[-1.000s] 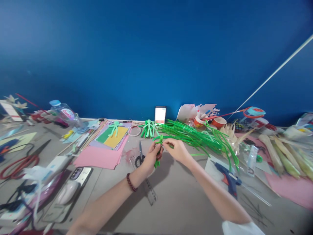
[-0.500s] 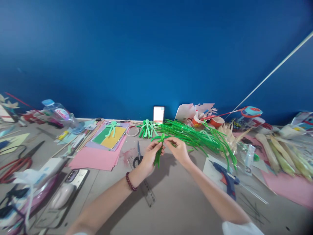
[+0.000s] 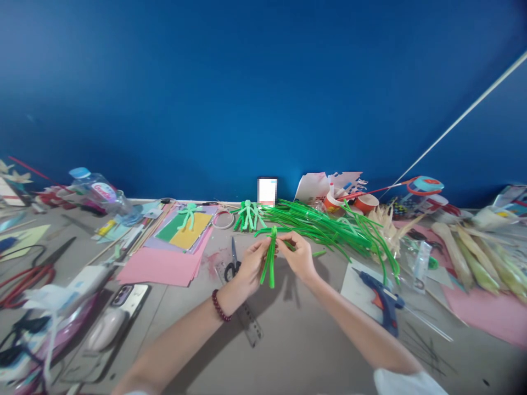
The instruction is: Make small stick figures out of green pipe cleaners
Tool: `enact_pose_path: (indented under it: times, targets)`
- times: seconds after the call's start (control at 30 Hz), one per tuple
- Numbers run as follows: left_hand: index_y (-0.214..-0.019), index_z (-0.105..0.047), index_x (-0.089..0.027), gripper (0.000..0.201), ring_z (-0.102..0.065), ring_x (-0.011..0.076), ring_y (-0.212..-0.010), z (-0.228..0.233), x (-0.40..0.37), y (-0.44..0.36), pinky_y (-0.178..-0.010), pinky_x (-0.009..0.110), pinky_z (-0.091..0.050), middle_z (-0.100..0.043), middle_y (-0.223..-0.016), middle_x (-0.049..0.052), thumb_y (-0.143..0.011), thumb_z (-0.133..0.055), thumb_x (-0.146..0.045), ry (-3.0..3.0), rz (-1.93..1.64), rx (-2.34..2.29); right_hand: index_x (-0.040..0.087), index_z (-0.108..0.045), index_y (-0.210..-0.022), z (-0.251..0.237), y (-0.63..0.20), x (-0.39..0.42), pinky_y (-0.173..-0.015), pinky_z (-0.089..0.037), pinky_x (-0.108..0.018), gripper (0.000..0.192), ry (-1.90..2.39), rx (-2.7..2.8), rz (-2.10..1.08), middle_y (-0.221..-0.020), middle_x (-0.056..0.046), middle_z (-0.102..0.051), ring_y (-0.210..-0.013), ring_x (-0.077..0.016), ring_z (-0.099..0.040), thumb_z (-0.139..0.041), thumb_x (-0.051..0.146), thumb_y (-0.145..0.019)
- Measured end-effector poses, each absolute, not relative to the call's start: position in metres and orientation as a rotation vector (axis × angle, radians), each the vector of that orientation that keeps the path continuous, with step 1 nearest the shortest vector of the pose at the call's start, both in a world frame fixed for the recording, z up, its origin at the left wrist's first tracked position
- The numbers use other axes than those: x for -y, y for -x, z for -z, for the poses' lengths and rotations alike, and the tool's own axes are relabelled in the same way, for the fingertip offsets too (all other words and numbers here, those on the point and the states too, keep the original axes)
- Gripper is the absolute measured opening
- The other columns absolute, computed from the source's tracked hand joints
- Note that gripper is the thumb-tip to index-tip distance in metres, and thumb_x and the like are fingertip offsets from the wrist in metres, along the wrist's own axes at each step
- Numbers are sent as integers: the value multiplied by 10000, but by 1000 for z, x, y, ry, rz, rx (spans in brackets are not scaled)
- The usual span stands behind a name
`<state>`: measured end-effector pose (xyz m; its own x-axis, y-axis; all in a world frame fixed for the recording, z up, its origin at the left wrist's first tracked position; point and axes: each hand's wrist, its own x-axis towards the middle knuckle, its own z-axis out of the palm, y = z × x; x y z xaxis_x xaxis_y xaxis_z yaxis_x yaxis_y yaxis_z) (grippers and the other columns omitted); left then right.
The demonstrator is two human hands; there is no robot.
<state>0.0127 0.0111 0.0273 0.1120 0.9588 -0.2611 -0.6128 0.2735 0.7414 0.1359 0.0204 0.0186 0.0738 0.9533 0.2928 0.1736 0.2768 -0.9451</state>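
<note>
Fingers (image 3: 263, 248) of our left hand (image 3: 251, 266) and right hand (image 3: 300, 255) are closed on one green pipe-cleaner bundle (image 3: 269, 258), held just above the table (image 3: 296, 340). We judge a tight pinch at the top keeps its strands even. Beyond lie one black scissors (image 3: 233, 263), one blue glue gun (image 3: 381, 299), three finished green figures (image 3: 247, 214).

Deep blue wall (image 3: 263, 82) behind; grey table (image 3: 296, 340); even indoor light.
</note>
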Motion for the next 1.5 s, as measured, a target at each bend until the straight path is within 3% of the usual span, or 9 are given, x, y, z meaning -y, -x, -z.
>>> enact_pose_path:
  times: [0.27,0.63,0.83,1.1,1.23,1.37,1.5]
  targets:
    - [-761,-682,-161,220,-621,113,-665,-22,-14,-8,-645,207,-453,-676,-712,0,-604,-782,-278,-588,-1247,-796,176,-621,-763,-21,-137,-20,-592,-476,-272,132,1166,1442,-770,-738,-40,-630,-641,-151,-583,-585,303,-767]
    - [-693,-656,-144,236,-604,115,-627,-33,-16,-7,-672,238,-466,-666,-678,9,-586,-792,-305,-565,-1217,-793,202,-659,-740,-28,-139,-17,-628,-441,-276,112,1122,1593,-568,-726,-34,-628,-688,-161,-568,-567,238,-794]
    - [-667,-645,-146,248,-571,100,-573,-37,-16,-5,-628,233,-459,-639,-629,-5,-558,-809,-298,-544,-1218,-805,191,-630,-701,-25,-139,-19,-583,-427,-265,148,1124,1530,-735,-694,-29,-614,-642,-151,-549,-591,313,-775]
    - [-627,-647,-146,245,-556,96,-574,-40,-16,1,-567,202,-425,-609,-601,-10,-533,-825,-286,-606,-1123,-742,180,-688,-876,-21,-149,-31,-526,-417,-248,307,1082,1517,-904,-710,-17,-628,-559,-119,-480,-659,426,-695]
    - [-614,-650,-145,252,-545,96,-577,-39,-17,6,-555,196,-404,-601,-597,2,-528,-832,-296,-673,-1047,-685,177,-702,-960,-32,-155,-30,-532,-459,-261,350,1040,1638,-991,-712,-31,-659,-590,-151,-556,-653,423,-716]
    - [-636,-672,-138,252,-515,94,-566,-36,-20,12,-566,211,-388,-590,-602,19,-566,-814,-335,-816,-958,-625,204,-687,-1036,-48,-160,-24,-641,-522,-295,344,912,1772,-1058,-867,-56,-700,-753,-199,-639,-616,403,-764]
    - [-662,-686,-133,276,-493,100,-556,-30,-23,17,-549,225,-356,-589,-617,33,-589,-795,-376,-925,-882,-608,205,-668,-1072,-56,-163,-23,-690,-531,-304,326,812,1878,-1191,-907,-62,-707,-788,-194,-662,-554,376,-819]
